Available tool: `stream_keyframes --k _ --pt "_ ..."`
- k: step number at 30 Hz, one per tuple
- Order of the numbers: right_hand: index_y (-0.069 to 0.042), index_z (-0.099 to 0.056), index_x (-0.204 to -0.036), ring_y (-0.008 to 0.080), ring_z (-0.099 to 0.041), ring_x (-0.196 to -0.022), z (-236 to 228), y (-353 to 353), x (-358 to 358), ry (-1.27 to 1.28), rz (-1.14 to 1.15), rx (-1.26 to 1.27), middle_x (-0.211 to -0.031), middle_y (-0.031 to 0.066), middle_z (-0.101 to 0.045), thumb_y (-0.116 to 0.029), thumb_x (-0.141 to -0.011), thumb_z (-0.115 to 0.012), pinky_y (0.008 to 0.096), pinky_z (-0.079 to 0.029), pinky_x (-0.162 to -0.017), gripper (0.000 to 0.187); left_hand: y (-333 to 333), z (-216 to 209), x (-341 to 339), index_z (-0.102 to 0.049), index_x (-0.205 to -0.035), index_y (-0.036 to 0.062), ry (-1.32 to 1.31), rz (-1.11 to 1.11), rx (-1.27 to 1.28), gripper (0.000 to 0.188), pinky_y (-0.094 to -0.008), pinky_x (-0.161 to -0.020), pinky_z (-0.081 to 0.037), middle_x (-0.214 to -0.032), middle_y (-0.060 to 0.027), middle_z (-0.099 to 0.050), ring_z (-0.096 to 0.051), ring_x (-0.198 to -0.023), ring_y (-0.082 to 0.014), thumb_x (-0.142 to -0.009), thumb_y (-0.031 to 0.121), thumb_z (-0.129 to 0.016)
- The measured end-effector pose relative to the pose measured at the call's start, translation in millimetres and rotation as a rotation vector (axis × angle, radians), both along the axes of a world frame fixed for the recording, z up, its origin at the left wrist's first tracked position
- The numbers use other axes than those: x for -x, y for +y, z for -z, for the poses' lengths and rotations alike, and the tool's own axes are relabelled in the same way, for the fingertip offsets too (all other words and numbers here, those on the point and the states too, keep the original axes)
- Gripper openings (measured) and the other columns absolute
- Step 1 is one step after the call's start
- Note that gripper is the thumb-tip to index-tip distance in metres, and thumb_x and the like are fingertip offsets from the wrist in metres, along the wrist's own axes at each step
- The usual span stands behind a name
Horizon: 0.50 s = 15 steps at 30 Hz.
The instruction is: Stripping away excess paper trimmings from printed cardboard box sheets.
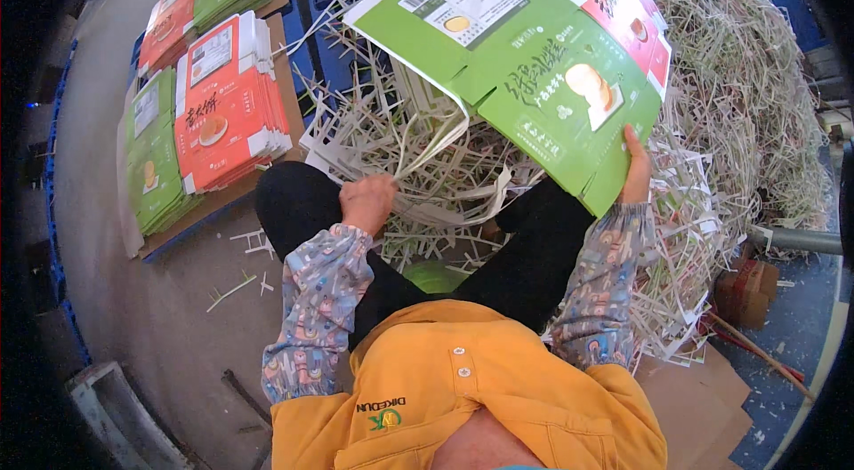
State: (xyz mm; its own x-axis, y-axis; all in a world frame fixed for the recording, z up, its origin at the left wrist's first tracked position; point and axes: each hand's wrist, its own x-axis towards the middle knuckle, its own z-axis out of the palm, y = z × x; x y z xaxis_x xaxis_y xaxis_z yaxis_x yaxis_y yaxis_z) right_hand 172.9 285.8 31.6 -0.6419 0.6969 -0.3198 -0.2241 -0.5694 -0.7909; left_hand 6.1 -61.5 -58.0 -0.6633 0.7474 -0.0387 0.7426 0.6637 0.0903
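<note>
In front of me, tilted, is a large printed cardboard sheet (507, 43), a flat carton blank in green and red with pictures of round pastries. My right hand (635, 169) grips its lower right edge, thumb showing on the printed face and the other fingers mostly hidden behind it. My left hand (367, 203) is closed around thin white paper strips (436, 148) that hang off the sheet's lower left corner. Beneath the sheet, between my knees, lies a heap of paper scraps (463, 212).
Stacked green and red carton blanks (233, 105) lie at the left on cardboard over a blue pallet (327, 16). A tall mound of shredded trimmings (738, 88) rises on the right, near a grey pipe (796, 241) and a brown box (745, 292). A metal frame (124, 412) stands lower left.
</note>
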Motion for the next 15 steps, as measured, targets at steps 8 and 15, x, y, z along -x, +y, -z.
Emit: stream_keyframes --k 8,15 --pt "0.001 -0.046 -0.113 0.022 -0.057 -0.088 25.5 -9.6 -2.4 -0.002 0.015 0.006 -0.103 0.0109 -0.055 -0.02 -0.082 -0.055 0.0331 -0.047 -0.076 0.038 76.4 -57.0 28.1 -0.033 -0.125 -0.0015 -1.254 -0.06 -1.017 0.069 -0.0311 -0.098 -0.027 -0.125 -0.0146 -0.038 -0.035 -0.117 -0.0203 -0.074 0.033 -0.065" --pt "0.001 -0.046 -0.112 0.0211 -0.057 -0.086 26.5 -14.0 1.4 -0.028 0.065 -0.008 -0.101 0.011 -0.056 -0.02 -0.081 -0.056 0.0315 -0.048 -0.075 0.039 126.3 -53.4 13.2 -0.046 -0.109 0.0031 -1.641 -0.231 -1.43 0.029 -0.0275 -0.066 -0.045 -0.089 -0.0014 -0.058 -0.054 -0.072 -0.0102 -0.088 0.023 -0.048"
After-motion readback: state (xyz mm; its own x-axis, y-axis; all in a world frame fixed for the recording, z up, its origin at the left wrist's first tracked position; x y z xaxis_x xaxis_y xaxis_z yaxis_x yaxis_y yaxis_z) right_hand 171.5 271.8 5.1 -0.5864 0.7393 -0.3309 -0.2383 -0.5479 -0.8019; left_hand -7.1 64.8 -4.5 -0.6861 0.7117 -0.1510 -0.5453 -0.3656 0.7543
